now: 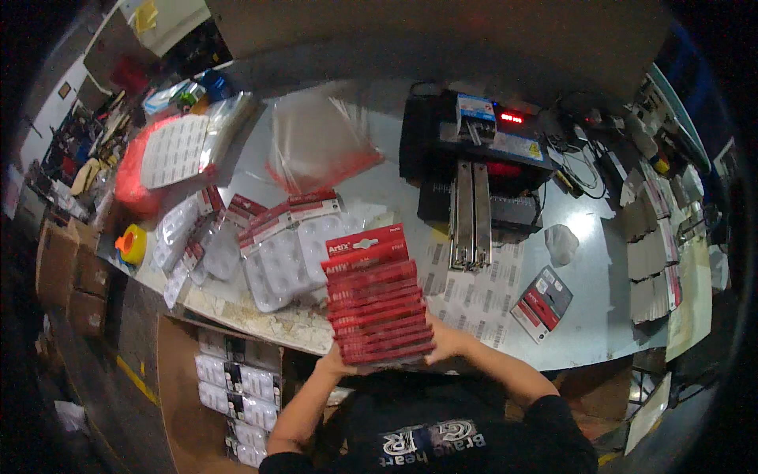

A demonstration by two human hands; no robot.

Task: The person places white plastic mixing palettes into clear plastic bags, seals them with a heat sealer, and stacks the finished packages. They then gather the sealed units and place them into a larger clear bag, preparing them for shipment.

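Between my two hands is a fanned stack of red-topped packages (375,304), held over the table's front edge close to my body. My left hand (335,362) is closed on the stack's lower left side, with most of its fingers hidden behind it. On the lower right side my right hand (444,341) grips the same stack. The front package has a hanging slot in its red header. Just left of the stack lie clear plastic blister packs (288,253) with red header cards, several of them overlapping.
Right of centre stands a black machine (493,154) with a red lit display and metal rails. Printed label sheets (482,288) and one card package (542,304) lie nearby. Clear bags (320,130) rest behind; a yellow tape roll (130,243) sits left. Below is an open carton (178,379) of white packs.
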